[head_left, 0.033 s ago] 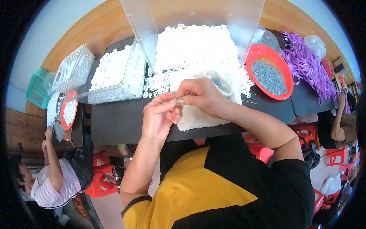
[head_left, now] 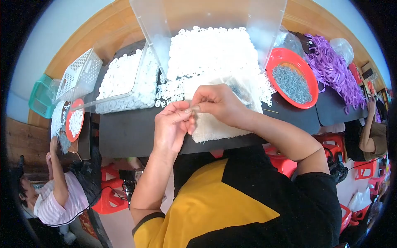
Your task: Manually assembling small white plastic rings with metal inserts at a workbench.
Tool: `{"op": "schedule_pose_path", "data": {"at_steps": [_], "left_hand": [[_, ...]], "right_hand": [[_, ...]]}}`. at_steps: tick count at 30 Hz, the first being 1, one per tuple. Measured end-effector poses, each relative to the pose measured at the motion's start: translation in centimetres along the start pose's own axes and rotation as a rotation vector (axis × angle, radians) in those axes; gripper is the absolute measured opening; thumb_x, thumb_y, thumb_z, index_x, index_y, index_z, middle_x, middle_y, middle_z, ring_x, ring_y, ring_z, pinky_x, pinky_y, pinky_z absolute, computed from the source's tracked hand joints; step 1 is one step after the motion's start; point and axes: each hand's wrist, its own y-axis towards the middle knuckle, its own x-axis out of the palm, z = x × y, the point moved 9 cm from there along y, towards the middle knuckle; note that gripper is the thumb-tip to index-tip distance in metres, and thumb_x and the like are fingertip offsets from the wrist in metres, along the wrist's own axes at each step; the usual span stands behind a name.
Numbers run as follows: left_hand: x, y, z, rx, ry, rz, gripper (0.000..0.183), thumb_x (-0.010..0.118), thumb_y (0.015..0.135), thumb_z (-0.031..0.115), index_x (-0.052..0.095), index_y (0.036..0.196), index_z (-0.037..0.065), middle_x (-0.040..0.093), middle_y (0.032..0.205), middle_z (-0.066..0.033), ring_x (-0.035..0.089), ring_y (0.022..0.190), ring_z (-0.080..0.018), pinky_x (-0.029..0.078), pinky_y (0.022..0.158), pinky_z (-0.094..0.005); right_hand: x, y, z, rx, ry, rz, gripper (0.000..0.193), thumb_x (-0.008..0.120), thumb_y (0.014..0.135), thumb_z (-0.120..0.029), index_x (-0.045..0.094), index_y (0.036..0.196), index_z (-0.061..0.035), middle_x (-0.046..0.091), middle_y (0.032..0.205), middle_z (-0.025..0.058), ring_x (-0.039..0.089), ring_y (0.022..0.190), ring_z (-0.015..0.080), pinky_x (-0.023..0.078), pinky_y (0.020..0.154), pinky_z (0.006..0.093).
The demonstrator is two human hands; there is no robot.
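Note:
My left hand [head_left: 170,126] and my right hand [head_left: 225,105] meet at the fingertips, thumbs and forefingers pinched together. Whatever lies between them is too small and covered to make out. Below them a cream cloth [head_left: 219,131] is spread on the dark table [head_left: 128,134]. On the cloth, partly behind my right hand, rests a small heap of grey metal pieces [head_left: 240,91]. Just beyond, small white plastic pieces with holes [head_left: 170,91] lie scattered, and a large pile of white pieces [head_left: 213,51] fills a clear bin.
At left stands a clear box [head_left: 126,99] of white pieces, then a white basket [head_left: 80,72]. A red bowl [head_left: 312,99] of metal pins and purple ribbons [head_left: 335,70] are at right. A co-worker [head_left: 62,198] sits at far left; another person's arm [head_left: 367,128] shows at far right.

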Motion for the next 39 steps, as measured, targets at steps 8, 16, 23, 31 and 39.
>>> {"op": "schedule_pose_path", "data": {"at_steps": [8, 16, 23, 31, 39], "left_hand": [[-2.9, -1.1, 6.1, 0.502, 1.078, 0.27, 0.006, 0.068, 0.078, -0.001, 0.063, 0.082, -0.001, 0.059, 0.073, -0.0042, 0.054, 0.058, -0.0108, 0.044, 0.053, -0.024], [0.3, -1.8, 6.3, 0.744, 1.496, 0.214, 0.021, 0.07, 0.074, -0.001, 0.062, 0.094, 0.001, 0.056, 0.083, -0.0118, 0.06, 0.068, -0.023, 0.048, 0.06, -0.0322], [0.7, -0.9, 5.4, 0.687, 1.578, 0.105, 0.02, 0.068, 0.074, 0.001, 0.062, 0.093, 0.003, 0.056, 0.084, -0.011, 0.059, 0.073, -0.0287, 0.047, 0.065, -0.0377], [0.4, -0.1, 4.8, 0.612, 1.57, 0.005, 0.012, 0.067, 0.074, -0.001, 0.058, 0.082, 0.002, 0.056, 0.081, -0.0114, 0.058, 0.071, -0.0307, 0.046, 0.061, -0.0396], [-0.6, -0.2, 5.6, 0.642, 1.588, 0.075, 0.016, 0.067, 0.073, -0.001, 0.059, 0.087, 0.003, 0.056, 0.082, -0.0127, 0.059, 0.072, -0.029, 0.047, 0.065, -0.0375]], "right_hand": [[-2.9, 0.7, 0.6, -0.216, -0.274, 0.182, 0.007, 0.062, 0.084, -0.005, 0.059, 0.087, 0.0, 0.056, 0.074, 0.0072, 0.054, 0.069, 0.0148, 0.044, 0.064, 0.0281], [-3.3, 0.6, 0.9, -0.094, -0.11, 0.165, 0.008, 0.064, 0.084, -0.007, 0.061, 0.087, -0.0005, 0.056, 0.074, 0.0029, 0.051, 0.069, 0.0089, 0.04, 0.061, 0.0241], [-3.5, 0.2, 0.5, -0.122, -0.05, 0.182, 0.009, 0.065, 0.085, -0.008, 0.061, 0.087, -0.0008, 0.056, 0.072, 0.0009, 0.049, 0.067, 0.0059, 0.039, 0.059, 0.0228], [-2.9, -0.5, 0.7, -0.122, -0.087, 0.15, 0.01, 0.067, 0.083, -0.008, 0.061, 0.088, -0.0009, 0.056, 0.073, 0.0026, 0.053, 0.067, 0.0101, 0.04, 0.058, 0.0247], [4.7, -10.8, -16.1, -1.104, -0.265, -0.005, 0.022, 0.063, 0.072, -0.019, 0.062, 0.087, -0.004, 0.058, 0.081, 0.0117, 0.06, 0.074, 0.0263, 0.047, 0.056, 0.033]]}}
